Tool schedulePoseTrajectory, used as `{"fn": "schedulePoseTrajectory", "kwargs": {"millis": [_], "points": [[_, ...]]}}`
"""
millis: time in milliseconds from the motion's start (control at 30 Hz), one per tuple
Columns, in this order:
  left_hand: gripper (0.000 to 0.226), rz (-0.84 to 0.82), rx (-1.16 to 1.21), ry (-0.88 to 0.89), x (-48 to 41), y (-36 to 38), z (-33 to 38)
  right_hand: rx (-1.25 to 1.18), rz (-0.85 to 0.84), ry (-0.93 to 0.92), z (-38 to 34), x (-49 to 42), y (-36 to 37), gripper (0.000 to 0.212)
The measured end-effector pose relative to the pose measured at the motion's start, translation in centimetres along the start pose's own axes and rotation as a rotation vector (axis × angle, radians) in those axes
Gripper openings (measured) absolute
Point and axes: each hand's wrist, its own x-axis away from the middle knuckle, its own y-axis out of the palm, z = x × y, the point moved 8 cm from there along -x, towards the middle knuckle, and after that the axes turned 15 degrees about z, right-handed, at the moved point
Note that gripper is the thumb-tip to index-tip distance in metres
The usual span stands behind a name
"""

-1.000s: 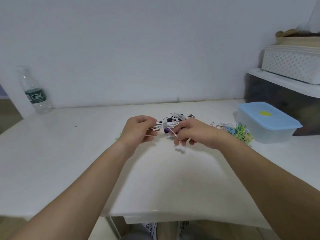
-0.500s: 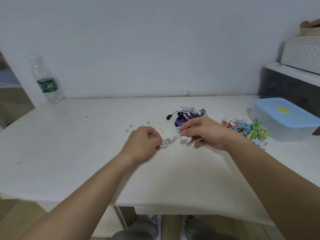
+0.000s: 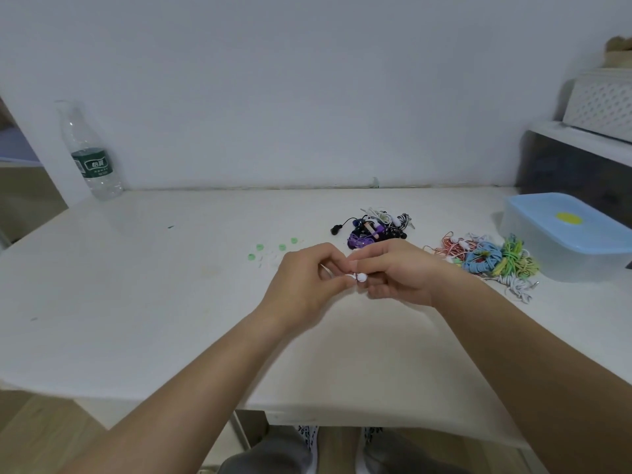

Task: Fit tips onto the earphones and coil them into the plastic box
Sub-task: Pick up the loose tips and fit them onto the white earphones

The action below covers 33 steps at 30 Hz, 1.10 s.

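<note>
Both hands meet above the middle of the white worktop, fingertips almost touching. The left hand has its fingers curled in, thumb and forefinger pinching the thin cable of a white wired earphone. The right hand is curled as well, its thumb and forefinger closed on the same earphone just beside the round white bud, which shows between the two hands. Whether a tip sits on the bud is too small to tell.

A few small green ear tips lie scattered on the worktop just beyond the left hand. Behind the right hand sits a tangled pile of black, purple and white earphones. To the right lies a heap of coiled red, blue, green and white earphones, next to a translucent plastic box with a pale blue lid, its lid on. A clear plastic water bottle with a green label stands at the far left corner against the wall.
</note>
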Motion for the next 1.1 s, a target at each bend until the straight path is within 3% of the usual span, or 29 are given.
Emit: {"fn": "schedulePoseTrajectory", "kwargs": {"millis": [133,267,400,500,600,700,800,900,1100], "points": [[0.008,0.014,0.073,-0.089,-0.1,-0.3,-1.1,0.179,0.083,-0.11,-0.6,0.5,-0.6,0.024],[0.004,0.054,0.209,-0.174,-0.2,-0.8,-1.5,0.503,0.32,-0.516,-4.2,1.6,-0.9,0.007],[0.012,0.107,0.447,-0.359,-0.4,-0.8,-2.1,0.386,0.069,-0.549,-4.7,2.3,1.9,0.019],[0.021,0.127,0.486,-0.472,-0.4,-1.0,-3.1,0.361,0.105,-0.57,-4.7,1.4,2.3,0.016],[0.02,0.133,0.321,-0.436,-1.4,-2.2,-4.3,0.323,0.189,-0.551,-4.8,0.2,2.2,0.011],[0.009,0.267,0.08,-0.321,-3.3,-5.8,-5.7,0.277,0.22,-0.52,-5.1,-0.8,2.4,0.01],[0.023,0.337,-0.152,-0.307,-4.7,-9.4,-7.8,0.256,0.259,-0.53,-5.5,-1.7,2.6,0.008],[0.019,0.236,-0.408,-0.289,-5.0,-10.5,-9.2,0.228,0.29,-0.529,-5.7,-2.5,2.8,0.007],[0.007,0.131,-0.499,-0.245,-4.9,-9.6,-9.3,0.227,0.266,-0.493,-5.1,-3.7,3.7,0.007]]}}
